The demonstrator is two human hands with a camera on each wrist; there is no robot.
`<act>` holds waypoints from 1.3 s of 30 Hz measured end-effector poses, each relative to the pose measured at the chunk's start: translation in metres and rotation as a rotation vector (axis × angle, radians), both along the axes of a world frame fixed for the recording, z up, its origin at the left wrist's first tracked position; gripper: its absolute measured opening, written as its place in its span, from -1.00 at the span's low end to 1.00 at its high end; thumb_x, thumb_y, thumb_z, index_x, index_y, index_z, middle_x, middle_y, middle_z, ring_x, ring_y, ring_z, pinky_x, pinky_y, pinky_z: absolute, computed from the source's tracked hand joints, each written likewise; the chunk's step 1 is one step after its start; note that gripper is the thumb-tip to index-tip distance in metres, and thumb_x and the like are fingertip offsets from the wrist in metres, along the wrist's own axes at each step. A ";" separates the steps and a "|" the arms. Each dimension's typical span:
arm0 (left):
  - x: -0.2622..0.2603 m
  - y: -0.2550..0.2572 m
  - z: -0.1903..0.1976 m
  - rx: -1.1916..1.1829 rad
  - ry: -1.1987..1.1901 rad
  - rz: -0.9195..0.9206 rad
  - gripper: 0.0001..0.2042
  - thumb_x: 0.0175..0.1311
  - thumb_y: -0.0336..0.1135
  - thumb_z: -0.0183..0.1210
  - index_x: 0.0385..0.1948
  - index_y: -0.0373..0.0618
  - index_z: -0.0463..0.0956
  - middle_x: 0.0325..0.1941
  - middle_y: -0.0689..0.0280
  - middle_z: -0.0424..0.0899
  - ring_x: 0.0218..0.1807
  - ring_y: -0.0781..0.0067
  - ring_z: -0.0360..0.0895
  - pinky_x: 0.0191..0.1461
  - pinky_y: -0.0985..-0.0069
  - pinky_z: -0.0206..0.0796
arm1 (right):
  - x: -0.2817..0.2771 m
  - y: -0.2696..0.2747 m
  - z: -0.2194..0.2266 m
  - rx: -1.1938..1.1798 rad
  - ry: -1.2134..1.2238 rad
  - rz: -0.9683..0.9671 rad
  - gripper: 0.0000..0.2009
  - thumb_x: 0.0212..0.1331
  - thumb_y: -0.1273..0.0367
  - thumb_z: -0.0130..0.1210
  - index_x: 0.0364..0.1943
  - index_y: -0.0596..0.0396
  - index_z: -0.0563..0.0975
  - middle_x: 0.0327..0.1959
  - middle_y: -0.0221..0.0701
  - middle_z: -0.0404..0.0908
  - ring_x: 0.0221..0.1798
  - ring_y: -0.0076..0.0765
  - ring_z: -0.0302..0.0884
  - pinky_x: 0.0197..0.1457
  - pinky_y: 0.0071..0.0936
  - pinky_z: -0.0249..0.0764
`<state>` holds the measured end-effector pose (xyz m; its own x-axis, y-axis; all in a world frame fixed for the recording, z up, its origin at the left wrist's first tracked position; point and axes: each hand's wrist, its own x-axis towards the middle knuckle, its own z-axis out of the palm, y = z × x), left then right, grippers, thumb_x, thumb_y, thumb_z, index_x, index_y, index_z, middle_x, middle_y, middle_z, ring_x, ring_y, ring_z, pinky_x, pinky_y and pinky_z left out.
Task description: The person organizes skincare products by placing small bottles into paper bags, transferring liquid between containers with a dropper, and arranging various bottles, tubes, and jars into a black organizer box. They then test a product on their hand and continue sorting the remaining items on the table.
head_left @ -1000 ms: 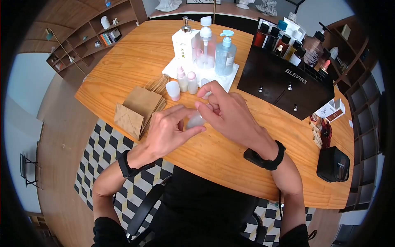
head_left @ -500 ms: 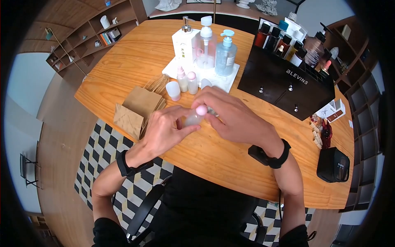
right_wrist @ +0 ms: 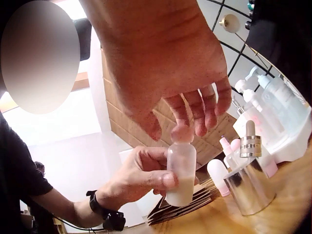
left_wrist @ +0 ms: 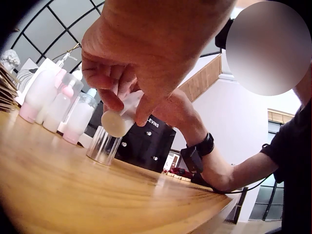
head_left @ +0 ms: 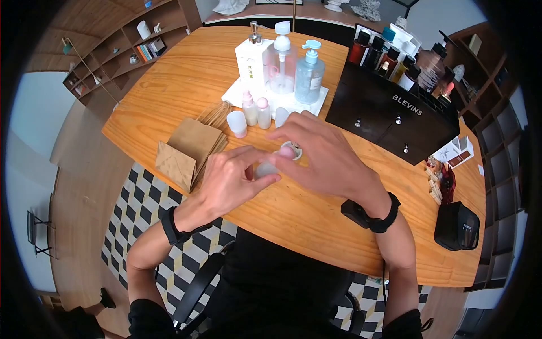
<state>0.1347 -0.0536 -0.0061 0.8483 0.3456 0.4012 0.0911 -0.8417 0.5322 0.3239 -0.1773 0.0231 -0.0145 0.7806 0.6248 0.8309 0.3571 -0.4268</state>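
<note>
My left hand (head_left: 223, 181) grips a small translucent bottle (right_wrist: 181, 168), tilted in the head view, with pale liquid in its lower part. A rounded pink cap (right_wrist: 182, 134) tops the bottle. Around that cap my right hand (head_left: 324, 155) hovers with fingers spread; its thumb stands apart from the cap, and one fingertip is right at it in the right wrist view. In the left wrist view the bottle's round base (left_wrist: 113, 124) faces the camera. Just beyond the hands stands a clear cylinder (right_wrist: 249, 192) with a gold-collared dropper (right_wrist: 251, 139) showing above it.
Small pink-and-white bottles (head_left: 263, 114) stand before a white tray (head_left: 316, 107) of pump bottles (head_left: 309, 79). Brown paper bags (head_left: 195, 141) lie at left. A black drawer box (head_left: 389, 107) full of cosmetics is at right, near a black case (head_left: 457, 226). A person's foot (head_left: 106, 298) shows lower left.
My right fingers close in on the pink cap half a second ago, and now stand spread around it. The left hand keeps its grip on the bottle. Someone's leg appears at lower left.
</note>
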 end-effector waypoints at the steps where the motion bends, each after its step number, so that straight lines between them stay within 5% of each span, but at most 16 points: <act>1: -0.001 -0.001 0.003 0.006 0.001 0.014 -0.65 0.12 -0.29 0.58 -0.09 -0.23 0.77 -0.37 0.22 0.76 -0.52 0.41 0.62 -0.38 0.41 0.48 | 0.002 -0.001 0.003 0.000 0.001 -0.001 -0.78 0.32 0.30 0.26 -0.10 0.15 0.68 -0.37 -0.15 0.71 -0.28 0.08 0.68 -0.16 -0.09 0.54; 3: -0.001 -0.002 0.004 0.012 0.004 0.029 -0.65 0.10 -0.32 0.60 -0.11 -0.28 0.77 -0.36 0.20 0.76 -0.51 0.44 0.63 -0.36 0.44 0.50 | 0.005 -0.002 0.009 -0.463 -0.008 -0.068 -0.81 0.35 0.33 0.22 -0.09 0.14 0.66 -0.25 -0.11 0.69 -0.08 0.07 0.68 -0.05 -0.11 0.55; 7: -0.001 0.000 0.001 0.002 0.022 0.031 -0.64 0.11 -0.29 0.60 -0.12 -0.29 0.76 -0.37 0.20 0.75 -0.51 0.44 0.63 -0.36 0.44 0.49 | 0.000 -0.004 0.004 -0.417 0.072 -0.028 -0.80 0.37 0.33 0.20 -0.06 0.14 0.64 -0.19 -0.10 0.67 -0.02 0.05 0.66 0.01 -0.11 0.55; 12: -0.002 0.002 -0.002 -0.013 0.021 0.044 -0.65 0.10 -0.30 0.60 -0.13 -0.29 0.76 -0.37 0.20 0.76 -0.51 0.44 0.63 -0.36 0.44 0.49 | 0.000 -0.001 -0.001 -0.082 0.055 0.109 -0.81 0.38 0.35 0.17 -0.07 0.17 0.64 -0.18 -0.11 0.67 -0.03 0.05 0.67 -0.01 -0.06 0.56; 16: -0.003 0.002 0.002 -0.011 0.048 0.052 -0.66 0.10 -0.32 0.59 -0.13 -0.27 0.76 -0.35 0.19 0.77 -0.50 0.45 0.64 -0.35 0.43 0.50 | 0.003 -0.005 0.009 -0.223 -0.037 -0.013 -0.76 0.36 0.34 0.19 0.00 0.16 0.63 -0.15 -0.18 0.65 -0.03 0.03 0.66 -0.02 -0.08 0.56; 18: -0.002 0.002 0.002 -0.005 0.042 0.033 -0.67 0.10 -0.33 0.58 -0.13 -0.26 0.76 -0.35 0.19 0.77 -0.49 0.45 0.64 -0.35 0.43 0.50 | 0.007 -0.002 0.003 -0.504 0.054 -0.022 -0.70 0.32 0.27 0.26 0.02 0.14 0.64 -0.15 -0.23 0.63 -0.08 0.01 0.66 -0.07 -0.12 0.55; 21: -0.003 0.004 -0.002 -0.012 0.044 0.040 -0.67 0.11 -0.33 0.58 -0.12 -0.26 0.76 -0.35 0.19 0.77 -0.49 0.45 0.65 -0.35 0.44 0.51 | 0.000 -0.004 -0.001 -0.210 0.085 0.030 -0.71 0.31 0.22 0.29 -0.07 0.15 0.65 -0.17 -0.21 0.63 -0.14 0.00 0.66 -0.11 -0.15 0.54; 28: -0.003 0.003 0.000 -0.025 0.044 0.033 -0.67 0.12 -0.31 0.59 -0.12 -0.26 0.76 -0.32 0.18 0.79 -0.49 0.45 0.66 -0.35 0.45 0.51 | 0.002 -0.004 0.007 -0.373 0.034 -0.006 -0.86 0.37 0.38 0.15 -0.15 0.16 0.63 -0.22 -0.15 0.62 -0.17 0.06 0.65 -0.09 -0.10 0.55; 34: -0.002 0.004 0.003 -0.065 0.084 0.076 -0.65 0.12 -0.30 0.59 -0.10 -0.27 0.77 -0.29 0.15 0.80 -0.46 0.50 0.68 -0.36 0.48 0.50 | 0.017 -0.008 0.011 -0.154 0.064 -0.004 -0.85 0.36 0.37 0.17 -0.20 0.17 0.66 -0.31 -0.16 0.68 -0.22 0.03 0.67 -0.13 -0.15 0.56; 39: -0.001 0.004 0.001 -0.063 0.067 0.047 -0.65 0.13 -0.31 0.59 -0.09 -0.27 0.76 -0.29 0.16 0.80 -0.46 0.48 0.69 -0.35 0.47 0.50 | 0.010 -0.011 0.025 -0.370 0.208 -0.107 -0.83 0.34 0.34 0.22 -0.22 0.19 0.66 -0.37 -0.14 0.71 -0.33 -0.01 0.69 -0.22 -0.16 0.55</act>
